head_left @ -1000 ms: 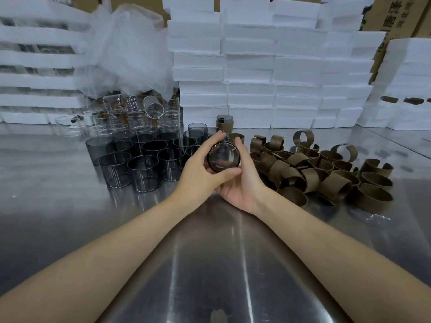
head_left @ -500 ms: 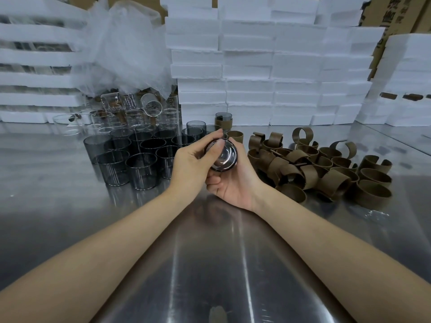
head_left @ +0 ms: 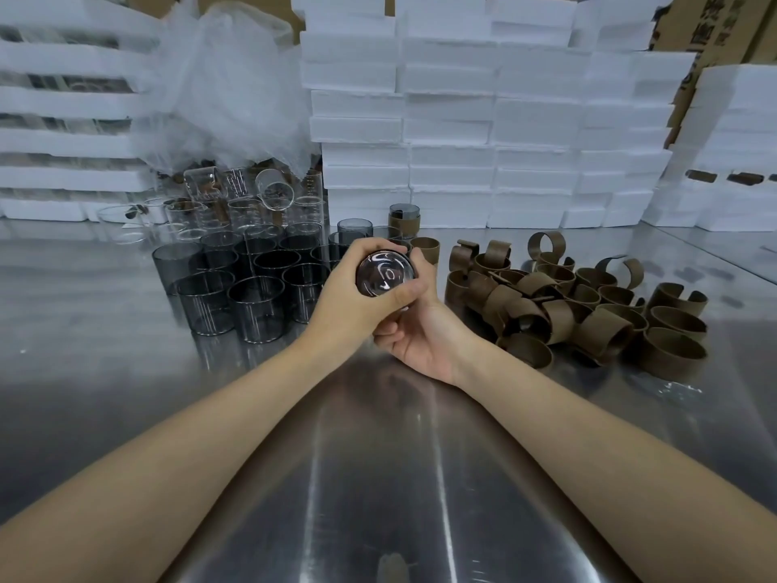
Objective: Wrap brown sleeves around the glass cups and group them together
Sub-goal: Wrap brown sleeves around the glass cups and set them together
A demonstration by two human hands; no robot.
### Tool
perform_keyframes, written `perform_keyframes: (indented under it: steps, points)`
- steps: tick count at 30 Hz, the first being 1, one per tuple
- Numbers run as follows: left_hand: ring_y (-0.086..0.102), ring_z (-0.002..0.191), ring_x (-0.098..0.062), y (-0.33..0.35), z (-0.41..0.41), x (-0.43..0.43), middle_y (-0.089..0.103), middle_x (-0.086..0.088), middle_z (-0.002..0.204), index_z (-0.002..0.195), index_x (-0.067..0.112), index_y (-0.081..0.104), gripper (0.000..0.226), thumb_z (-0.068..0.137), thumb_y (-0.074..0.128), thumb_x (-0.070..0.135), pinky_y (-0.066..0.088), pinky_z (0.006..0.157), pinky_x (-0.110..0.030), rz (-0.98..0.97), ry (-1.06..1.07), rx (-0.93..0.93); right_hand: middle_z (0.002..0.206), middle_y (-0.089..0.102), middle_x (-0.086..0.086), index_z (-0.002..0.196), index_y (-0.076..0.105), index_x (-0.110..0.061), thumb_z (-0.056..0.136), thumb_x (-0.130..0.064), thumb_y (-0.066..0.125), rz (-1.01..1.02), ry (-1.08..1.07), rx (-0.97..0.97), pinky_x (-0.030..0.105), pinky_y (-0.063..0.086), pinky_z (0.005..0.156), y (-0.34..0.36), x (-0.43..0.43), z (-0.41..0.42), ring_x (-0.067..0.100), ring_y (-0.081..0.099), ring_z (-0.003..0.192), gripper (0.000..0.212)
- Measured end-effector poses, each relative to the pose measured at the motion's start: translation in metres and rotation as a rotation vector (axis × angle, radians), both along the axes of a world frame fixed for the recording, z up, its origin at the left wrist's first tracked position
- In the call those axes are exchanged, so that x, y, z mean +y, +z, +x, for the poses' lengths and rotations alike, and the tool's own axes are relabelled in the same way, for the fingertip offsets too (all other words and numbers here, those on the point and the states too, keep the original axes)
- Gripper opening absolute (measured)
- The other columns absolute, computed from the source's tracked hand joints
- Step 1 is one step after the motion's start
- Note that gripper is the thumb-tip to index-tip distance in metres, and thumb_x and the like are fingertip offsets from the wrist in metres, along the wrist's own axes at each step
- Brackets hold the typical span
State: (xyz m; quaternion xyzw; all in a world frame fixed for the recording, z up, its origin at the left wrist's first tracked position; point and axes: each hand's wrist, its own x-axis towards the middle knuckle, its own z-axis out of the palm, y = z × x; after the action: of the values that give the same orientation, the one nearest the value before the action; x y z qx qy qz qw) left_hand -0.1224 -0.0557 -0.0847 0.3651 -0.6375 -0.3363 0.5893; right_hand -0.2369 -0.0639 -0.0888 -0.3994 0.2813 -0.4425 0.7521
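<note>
A smoky glass cup (head_left: 384,273) is held above the steel table, its round base turned toward me. My left hand (head_left: 349,300) grips it from the left, fingers curled over the top and thumb under the base. My right hand (head_left: 424,334) cups it from below and the right, fingers curled round its far side. Whether a sleeve is on this cup is hidden by the hands. Several bare grey cups (head_left: 252,284) stand to the left. A heap of brown sleeves (head_left: 567,305) lies to the right. One sleeved cup (head_left: 403,220) stands behind.
White foam blocks (head_left: 483,119) are stacked along the back and right. Crumpled plastic wrap (head_left: 227,90) hangs over clear glasses (head_left: 235,199) at the back left. A loose sleeve ring (head_left: 426,248) stands just behind my hands. The steel table (head_left: 378,477) stretches toward me.
Both hands have turned the cup so its base faces me more squarely, and my left fingers have closed further round it. The hands shifted slightly away from me.
</note>
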Motion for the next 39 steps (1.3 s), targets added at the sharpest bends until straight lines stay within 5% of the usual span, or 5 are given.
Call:
perform_keyframes:
  steps: [15, 25, 30, 34, 39]
  points:
    - [0.064, 0.081, -0.001, 0.002, -0.004, 0.002, 0.069, 0.015, 0.084, 0.098, 0.026, 0.065, 0.009, 0.092, 0.064, 0.033, 0.051, 0.075, -0.022, -0.009, 0.145, 0.008, 0.067, 0.056, 0.004, 0.087, 0.063, -0.013, 0.086, -0.074, 0.036, -0.075, -0.056, 0.132, 0.014, 0.034, 0.038, 0.001, 0.002, 0.001, 0.008, 0.045, 0.046, 0.067]
    - [0.066, 0.074, -0.012, -0.002, -0.009, 0.006, 0.073, 0.002, 0.09, 0.109, 0.021, 0.071, 0.042, 0.097, 0.041, 0.047, 0.05, 0.06, -0.029, -0.041, 0.174, 0.106, 0.07, 0.047, 0.006, 0.084, 0.059, -0.013, 0.087, -0.076, 0.028, -0.152, 0.007, 0.149, 0.021, 0.028, 0.047, 0.0, 0.002, -0.001, 0.01, 0.038, 0.049, 0.07]
    - [0.067, 0.093, -0.001, -0.007, -0.009, 0.014, 0.073, 0.012, 0.104, 0.123, 0.027, 0.061, 0.043, 0.098, 0.031, 0.046, 0.051, 0.074, -0.012, -0.126, 0.108, 0.081, 0.062, 0.041, 0.004, 0.079, 0.055, -0.011, 0.089, -0.071, 0.032, -0.171, 0.016, 0.053, 0.018, 0.027, 0.039, 0.0, 0.0, -0.004, 0.009, 0.036, 0.043, 0.065]
    - [0.048, 0.13, -0.004, -0.004, -0.007, 0.014, 0.054, 0.001, 0.142, 0.13, 0.035, 0.047, 0.029, 0.102, 0.04, 0.034, 0.038, 0.107, -0.018, -0.21, 0.061, -0.127, 0.058, 0.042, 0.004, 0.077, 0.059, -0.013, 0.083, -0.078, 0.033, -0.204, -0.063, -0.003, 0.018, 0.023, 0.035, -0.004, -0.003, -0.006, 0.007, 0.032, 0.036, 0.071]
    - [0.051, 0.128, -0.011, -0.002, -0.008, 0.013, 0.053, 0.0, 0.14, 0.14, 0.022, 0.044, 0.045, 0.097, 0.043, 0.034, 0.043, 0.108, -0.037, -0.142, 0.11, -0.101, 0.094, 0.061, 0.018, 0.109, 0.058, -0.016, 0.083, -0.079, 0.029, -0.363, -0.284, 0.167, 0.023, 0.035, 0.042, -0.004, -0.004, 0.003, 0.017, 0.052, 0.056, 0.074]
